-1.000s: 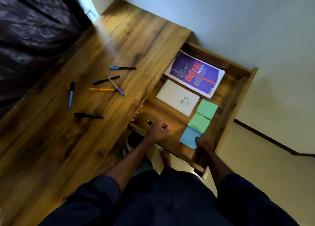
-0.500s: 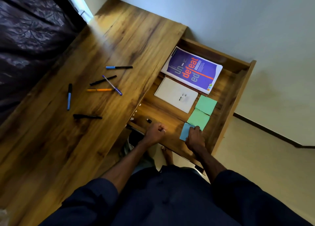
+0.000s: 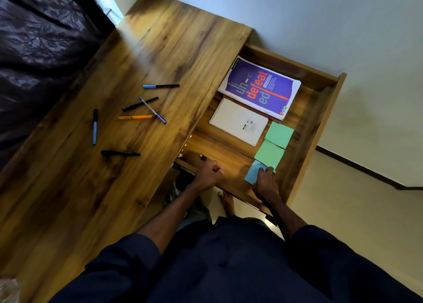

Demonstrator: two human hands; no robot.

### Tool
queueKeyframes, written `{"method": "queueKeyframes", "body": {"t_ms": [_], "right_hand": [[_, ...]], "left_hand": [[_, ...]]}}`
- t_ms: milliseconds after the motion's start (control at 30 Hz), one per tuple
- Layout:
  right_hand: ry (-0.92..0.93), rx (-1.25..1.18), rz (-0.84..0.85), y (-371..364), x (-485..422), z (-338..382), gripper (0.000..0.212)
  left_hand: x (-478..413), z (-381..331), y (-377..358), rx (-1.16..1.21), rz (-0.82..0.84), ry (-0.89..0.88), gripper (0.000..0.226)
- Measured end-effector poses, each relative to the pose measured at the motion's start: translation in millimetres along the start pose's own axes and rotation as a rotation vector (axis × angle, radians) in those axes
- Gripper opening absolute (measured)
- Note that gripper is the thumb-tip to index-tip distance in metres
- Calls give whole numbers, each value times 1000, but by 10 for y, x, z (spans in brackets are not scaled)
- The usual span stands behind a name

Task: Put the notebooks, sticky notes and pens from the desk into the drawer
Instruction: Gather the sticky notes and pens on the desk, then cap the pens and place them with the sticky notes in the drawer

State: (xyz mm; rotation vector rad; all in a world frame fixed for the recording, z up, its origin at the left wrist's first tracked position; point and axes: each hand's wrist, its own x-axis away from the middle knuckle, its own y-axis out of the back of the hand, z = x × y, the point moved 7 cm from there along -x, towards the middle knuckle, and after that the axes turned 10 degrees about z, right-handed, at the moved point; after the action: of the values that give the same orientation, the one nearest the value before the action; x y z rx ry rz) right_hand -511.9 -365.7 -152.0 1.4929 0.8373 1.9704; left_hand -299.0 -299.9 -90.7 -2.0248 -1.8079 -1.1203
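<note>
The drawer [image 3: 320, 128] stands pulled out at the desk's right. Inside lie a purple notebook [image 3: 259, 87], a white spiral notebook [image 3: 239, 122], two green sticky-note pads [image 3: 279, 134] [image 3: 269, 154] and a blue sticky-note pad [image 3: 251, 175]. My right hand [image 3: 265, 183] lies on the blue pad, fingers pressed on its right corner. My left hand [image 3: 209, 172] is a closed fist at the drawer's front edge. Several pens remain on the desk: an orange pen [image 3: 135, 117], a black pen [image 3: 120, 153] and a blue-and-black pen [image 3: 95, 126] among them.
A small black object [image 3: 203, 158] lies in the drawer just beyond my left fist. A dark curtain [image 3: 41, 51] hangs along the desk's left side. A white wall is behind the drawer. My bare foot [image 3: 226, 202] shows on the floor below.
My right hand has slid from the drawer's front corner up onto the blue sticky-note pad. My left fist has stayed at the drawer's front edge.
</note>
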Motion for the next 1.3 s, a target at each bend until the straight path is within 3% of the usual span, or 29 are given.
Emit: {"method": "queueKeyframes", "body": {"t_ms": [200, 467, 767, 967, 1167, 1300], "right_hand": [[27, -116, -79, 98, 29, 184, 59], [430, -394, -354, 970, 128, 1501, 26], [685, -375, -303, 1326, 58, 3188, 21], [627, -289, -194, 1121, -296, 3744, 11], [432, -192, -154, 1026, -534, 3927, 30], [353, -169, -137, 934, -641, 3913, 26]], "left_hand": [[61, 14, 137, -7, -44, -16, 21], [227, -178, 758, -44, -272, -124, 20], [655, 337, 1983, 106, -663, 35, 19], [824, 973, 2567, 254, -732, 102, 11], [742, 1150, 2832, 346, -675, 87, 14], [617, 1163, 2890, 321, -630, 48, 12]]}}
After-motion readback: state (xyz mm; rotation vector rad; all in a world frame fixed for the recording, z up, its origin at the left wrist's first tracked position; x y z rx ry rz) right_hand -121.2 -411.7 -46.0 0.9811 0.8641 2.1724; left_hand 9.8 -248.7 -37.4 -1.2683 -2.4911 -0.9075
